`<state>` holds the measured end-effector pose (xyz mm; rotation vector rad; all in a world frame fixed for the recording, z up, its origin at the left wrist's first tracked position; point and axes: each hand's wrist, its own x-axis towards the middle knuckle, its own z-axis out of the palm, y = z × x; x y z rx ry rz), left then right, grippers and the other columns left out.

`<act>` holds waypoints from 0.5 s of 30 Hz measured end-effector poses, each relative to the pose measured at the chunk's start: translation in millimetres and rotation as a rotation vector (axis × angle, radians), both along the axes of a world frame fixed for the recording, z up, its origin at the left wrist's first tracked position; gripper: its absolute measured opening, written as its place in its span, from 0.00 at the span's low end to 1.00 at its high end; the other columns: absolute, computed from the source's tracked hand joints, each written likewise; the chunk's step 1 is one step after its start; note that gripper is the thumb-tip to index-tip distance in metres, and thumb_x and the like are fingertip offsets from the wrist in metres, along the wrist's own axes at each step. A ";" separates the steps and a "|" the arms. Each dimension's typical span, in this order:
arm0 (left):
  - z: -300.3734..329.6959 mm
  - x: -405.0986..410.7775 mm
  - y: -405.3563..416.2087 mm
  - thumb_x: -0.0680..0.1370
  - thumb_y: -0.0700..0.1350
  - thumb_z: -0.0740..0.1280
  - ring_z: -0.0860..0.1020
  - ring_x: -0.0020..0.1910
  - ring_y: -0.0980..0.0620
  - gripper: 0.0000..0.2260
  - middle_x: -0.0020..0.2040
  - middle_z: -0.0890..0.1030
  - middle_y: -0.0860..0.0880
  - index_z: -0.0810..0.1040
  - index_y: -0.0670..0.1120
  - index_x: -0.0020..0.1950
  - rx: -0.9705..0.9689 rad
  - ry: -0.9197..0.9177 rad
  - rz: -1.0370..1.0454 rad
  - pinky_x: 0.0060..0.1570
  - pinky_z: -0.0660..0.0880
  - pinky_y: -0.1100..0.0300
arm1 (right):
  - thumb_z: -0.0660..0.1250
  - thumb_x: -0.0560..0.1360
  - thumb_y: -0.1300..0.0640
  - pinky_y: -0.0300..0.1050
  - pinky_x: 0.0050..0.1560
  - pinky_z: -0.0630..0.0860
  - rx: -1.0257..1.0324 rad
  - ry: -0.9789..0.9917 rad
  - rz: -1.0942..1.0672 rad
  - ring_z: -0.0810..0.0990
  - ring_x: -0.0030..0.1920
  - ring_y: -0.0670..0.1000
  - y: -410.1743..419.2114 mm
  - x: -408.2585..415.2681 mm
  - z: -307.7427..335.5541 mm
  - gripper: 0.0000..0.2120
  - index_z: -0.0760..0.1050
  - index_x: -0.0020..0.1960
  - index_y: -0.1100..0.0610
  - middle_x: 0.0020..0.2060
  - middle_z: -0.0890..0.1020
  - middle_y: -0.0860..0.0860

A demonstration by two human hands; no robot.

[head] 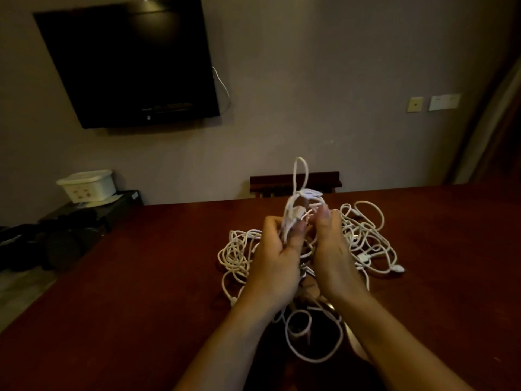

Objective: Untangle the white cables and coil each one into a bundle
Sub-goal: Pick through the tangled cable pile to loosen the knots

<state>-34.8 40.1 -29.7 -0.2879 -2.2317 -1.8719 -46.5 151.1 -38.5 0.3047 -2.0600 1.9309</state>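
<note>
White cables (366,235) sprawl on the table (141,277); left hand (275,263) grips a raised clump, right hand (329,249) beside it pinching a strand, loop standing upward

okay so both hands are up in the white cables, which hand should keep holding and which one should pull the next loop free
Probably the left hand holds: its fingers curl round the gathered strands under the raised loop. The right hand looks looser beside it, nearest the tangle on the table, so it could draw loops out.
</note>
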 end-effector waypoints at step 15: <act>-3.5 -1.4 14.9 0.86 0.52 0.64 0.84 0.60 0.54 0.10 0.61 0.86 0.53 0.78 0.60 0.67 0.444 -0.193 0.075 0.66 0.79 0.48 | 0.69 0.76 0.43 0.57 0.53 0.80 0.302 0.161 -0.286 0.78 0.53 0.48 -11.7 -6.2 -16.5 0.06 0.79 0.51 0.42 0.46 0.81 0.41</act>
